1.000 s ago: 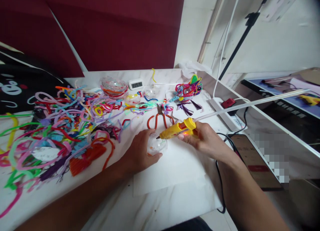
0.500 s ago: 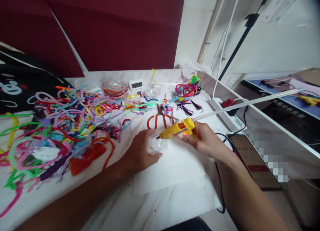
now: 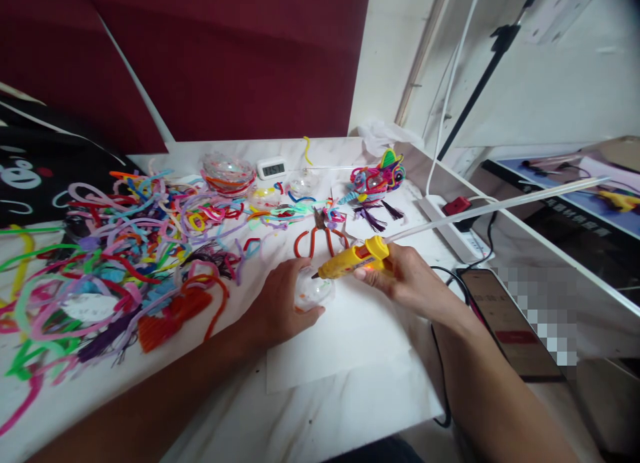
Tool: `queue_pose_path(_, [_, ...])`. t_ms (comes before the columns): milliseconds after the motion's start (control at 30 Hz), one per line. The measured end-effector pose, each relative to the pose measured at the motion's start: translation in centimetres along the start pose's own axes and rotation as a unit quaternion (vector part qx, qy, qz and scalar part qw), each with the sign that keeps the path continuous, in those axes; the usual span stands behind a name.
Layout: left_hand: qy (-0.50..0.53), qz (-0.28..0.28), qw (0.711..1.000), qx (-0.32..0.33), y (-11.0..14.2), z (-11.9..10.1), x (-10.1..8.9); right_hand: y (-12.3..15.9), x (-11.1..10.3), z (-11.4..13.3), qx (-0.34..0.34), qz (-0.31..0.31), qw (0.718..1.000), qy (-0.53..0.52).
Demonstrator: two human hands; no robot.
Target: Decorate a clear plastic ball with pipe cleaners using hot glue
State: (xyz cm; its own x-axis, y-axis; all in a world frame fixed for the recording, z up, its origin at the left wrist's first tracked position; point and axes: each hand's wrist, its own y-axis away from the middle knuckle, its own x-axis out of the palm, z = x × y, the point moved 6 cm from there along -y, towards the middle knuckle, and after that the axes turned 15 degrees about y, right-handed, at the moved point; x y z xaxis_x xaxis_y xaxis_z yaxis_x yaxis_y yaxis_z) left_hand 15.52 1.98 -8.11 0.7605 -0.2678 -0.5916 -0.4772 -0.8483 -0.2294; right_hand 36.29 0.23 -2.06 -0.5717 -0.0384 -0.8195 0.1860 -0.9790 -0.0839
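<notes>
My left hand [image 3: 285, 299] curls around a small clear plastic ball [image 3: 315, 291] with coloured bits on it, resting over a white sheet of paper [image 3: 350, 346]. In my right hand [image 3: 407, 276] is a yellow hot glue gun [image 3: 355, 257], its dark nozzle pointing left at the top of the ball. Whether the tip touches the ball I cannot tell. A long translucent glue stick [image 3: 500, 206] juts from the gun's rear to the right. Just beyond the ball lie orange-handled scissors [image 3: 320, 233], blades pointing away.
Tangled pipe cleaners [image 3: 150, 249] cover the table's left side. At the back stand a clear bowl-like piece [image 3: 227, 173], a digital timer [image 3: 273, 169] and a colourful pipe-cleaner piece [image 3: 377, 177]. On the right are a power strip [image 3: 453, 233], a phone [image 3: 510, 329] and black cords.
</notes>
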Motion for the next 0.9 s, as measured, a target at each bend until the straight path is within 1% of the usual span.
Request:
queue_pose_path(100, [-0.003,0.005,1.000,0.002,0.02,-0.07,0.00,-0.02,0.05,-0.05,0.006,0.003,1.000,0.011])
queue_pose_path(233, [-0.016,0.007,1.000,0.009,0.10,-0.22,0.00,-0.07,0.08,0.05,-0.005,0.001,1.000,0.023])
queue_pose_path(433, [-0.029,0.000,0.999,0.027,0.15,-0.22,0.04,-0.14,0.18,-0.07,0.001,-0.002,0.999,0.035])
queue_pose_path(667, [-0.019,0.005,1.000,0.023,0.09,-0.31,0.01,-0.12,0.30,-0.15,0.000,-0.002,0.999,0.032])
queue_pose_path(833, [-0.014,-0.008,1.000,0.026,0.20,-0.14,0.01,-0.08,0.30,-0.06,0.005,-0.006,0.999,0.044])
queue_pose_path(900, [-0.015,-0.004,1.000,0.026,0.20,-0.10,0.08,-0.07,0.29,-0.06,0.007,-0.006,0.999,0.048])
